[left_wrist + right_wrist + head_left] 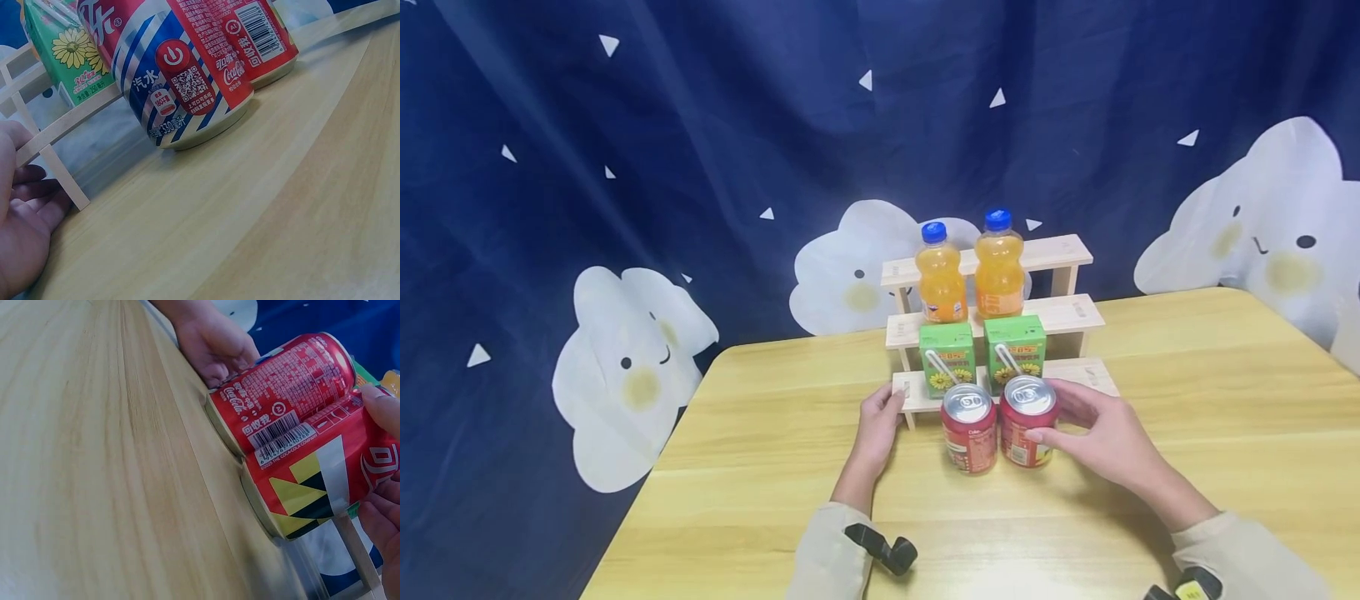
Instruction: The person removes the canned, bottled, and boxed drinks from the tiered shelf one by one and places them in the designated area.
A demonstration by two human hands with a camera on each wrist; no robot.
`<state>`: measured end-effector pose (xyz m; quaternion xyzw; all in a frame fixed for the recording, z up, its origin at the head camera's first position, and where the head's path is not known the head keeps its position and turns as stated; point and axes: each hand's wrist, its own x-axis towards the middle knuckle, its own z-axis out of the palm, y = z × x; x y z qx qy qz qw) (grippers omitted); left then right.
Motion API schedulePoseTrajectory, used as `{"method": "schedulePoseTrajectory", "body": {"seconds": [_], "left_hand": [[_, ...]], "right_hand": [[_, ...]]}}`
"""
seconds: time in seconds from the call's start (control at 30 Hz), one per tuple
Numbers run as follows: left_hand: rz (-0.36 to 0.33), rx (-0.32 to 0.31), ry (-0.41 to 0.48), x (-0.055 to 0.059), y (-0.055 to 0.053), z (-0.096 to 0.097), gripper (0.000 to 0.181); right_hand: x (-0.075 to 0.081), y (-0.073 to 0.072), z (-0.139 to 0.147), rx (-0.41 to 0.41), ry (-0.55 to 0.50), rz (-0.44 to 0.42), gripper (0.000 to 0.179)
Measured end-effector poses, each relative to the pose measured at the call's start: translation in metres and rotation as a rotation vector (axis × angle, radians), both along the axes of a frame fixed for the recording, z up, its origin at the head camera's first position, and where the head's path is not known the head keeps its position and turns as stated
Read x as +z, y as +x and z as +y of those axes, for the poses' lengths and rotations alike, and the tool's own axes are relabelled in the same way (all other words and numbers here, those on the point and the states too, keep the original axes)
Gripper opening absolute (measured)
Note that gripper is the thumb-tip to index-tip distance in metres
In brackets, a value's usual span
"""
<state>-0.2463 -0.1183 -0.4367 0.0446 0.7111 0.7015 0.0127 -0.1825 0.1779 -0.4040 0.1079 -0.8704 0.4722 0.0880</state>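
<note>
My right hand (pixel 1108 437) holds the right-hand red Coca-Cola can (pixel 1028 423), its thumb on the near side and its fingers round the far side. A second cola can (pixel 970 431) stands on the table just left of it, in front of a three-tier wooden shelf (pixel 1078 312). At the left end of the lowest tier, my left hand (pixel 880 421) grips the plank; its fingers (pixel 37 197) curl beneath the wood. The right wrist view shows the held can (pixel 319 469) side by side with the other can (pixel 281 390).
Two green drink cartons with straws, a left carton (pixel 948 360) and a right carton (pixel 1015 350), stand on the lowest tier. Behind them are two orange drink bottles with blue caps, one left (pixel 942 275) and one right (pixel 999 265). A blue cloud-print curtain (pixel 737 125) hangs behind the table (pixel 737 467).
</note>
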Motion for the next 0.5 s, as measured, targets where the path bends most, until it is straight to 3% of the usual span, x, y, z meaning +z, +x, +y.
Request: {"method": "schedulePoseTrajectory", "body": {"seconds": [0.2,0.3,0.5], "left_hand": [[0.001,-0.002,-0.029,0.017,0.009,0.003,0.038],[0.002,0.005,-0.041,0.018,0.010,0.003,0.038],[-0.009,0.005,-0.038,0.018,0.010,0.002,0.038]], "right_hand": [[0.007,0.001,0.008,0.006,-0.049,-0.004,0.070],[0.011,-0.001,0.013,0.006,-0.094,0.029,0.064],[0.019,-0.006,0.022,-0.043,-0.068,0.091,0.056]]}}
